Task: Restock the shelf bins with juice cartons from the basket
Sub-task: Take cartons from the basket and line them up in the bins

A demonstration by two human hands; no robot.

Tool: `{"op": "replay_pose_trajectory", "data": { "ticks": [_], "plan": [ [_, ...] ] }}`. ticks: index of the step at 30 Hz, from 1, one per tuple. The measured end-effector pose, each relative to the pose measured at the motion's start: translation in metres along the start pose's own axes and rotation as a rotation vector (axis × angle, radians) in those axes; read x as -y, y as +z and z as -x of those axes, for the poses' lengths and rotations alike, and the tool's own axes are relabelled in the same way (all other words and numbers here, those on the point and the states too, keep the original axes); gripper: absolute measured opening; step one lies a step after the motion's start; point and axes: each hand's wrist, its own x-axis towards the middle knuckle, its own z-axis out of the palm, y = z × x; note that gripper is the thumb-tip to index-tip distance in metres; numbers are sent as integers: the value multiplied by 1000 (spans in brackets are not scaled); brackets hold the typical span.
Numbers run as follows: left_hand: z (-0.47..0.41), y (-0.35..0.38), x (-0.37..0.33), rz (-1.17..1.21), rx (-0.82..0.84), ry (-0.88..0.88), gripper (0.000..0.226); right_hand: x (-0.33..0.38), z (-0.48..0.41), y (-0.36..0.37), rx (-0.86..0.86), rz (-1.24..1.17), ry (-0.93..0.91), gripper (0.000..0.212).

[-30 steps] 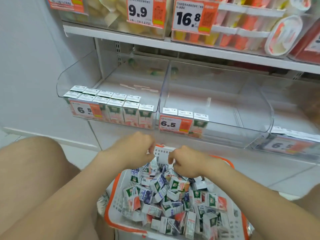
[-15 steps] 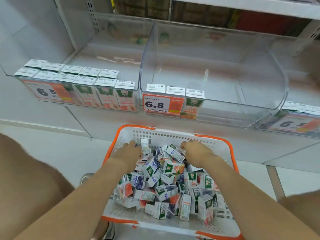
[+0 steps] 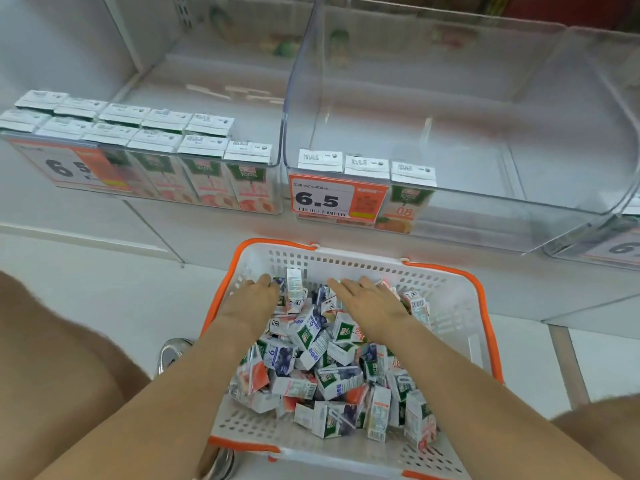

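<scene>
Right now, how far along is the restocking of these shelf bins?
Early on. Done: the left bin holds two rows of cartons, and the middle bin has three at its front. In hand: nothing yet; the left hand and right hand rest on the pile in the basket. Left: that whole pile to shelve; the middle bin is mostly bare.

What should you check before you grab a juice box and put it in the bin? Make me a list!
1. Juice cartons in the basket: ok, a big pile.
2. Room in the middle bin: ok, only three cartons at its front left.
3. Right hand free: ok, it lies flat on the pile.
4. Left hand has a carton: cannot tell, its fingertips are hidden beside an upright carton.
5. Flavour matches the bin: cannot tell, the pile is mixed and nothing is picked yet.
</scene>
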Motion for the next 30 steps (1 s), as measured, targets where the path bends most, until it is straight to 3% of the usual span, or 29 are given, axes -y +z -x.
{"op": "replay_pose_trajectory", "data": {
  "ticks": [3,7,10,14,16,19,24,30],
  "plan": [
    [4,3,4,-78,15,20,54,1,-3,-1,-42,47,-16,98],
    [4,4,6,-122,5,29,47,3,7,-3,-26,230,-1,46],
    [10,-1,5,-75,1,17,42,-9,15,1,-29,259,-9,54],
    [19,-18,1,159,-23,2,39,-17,27,-4,-32,200,-41,70],
    [25,-29,-2,300,-21,8,37,-18,33,-4,-46,87,-24,74],
    [36,-48,-6,484,11,54,37,-22,49,-20,-98,-278,116,77],
    [61,-81,-13,792,-40,142,36,-28,81,-72,-290,-693,212,73],
    [93,-111,-23,1152,-152,229,27,-13,130,-136,-409,-904,174,44]
  ]
}}
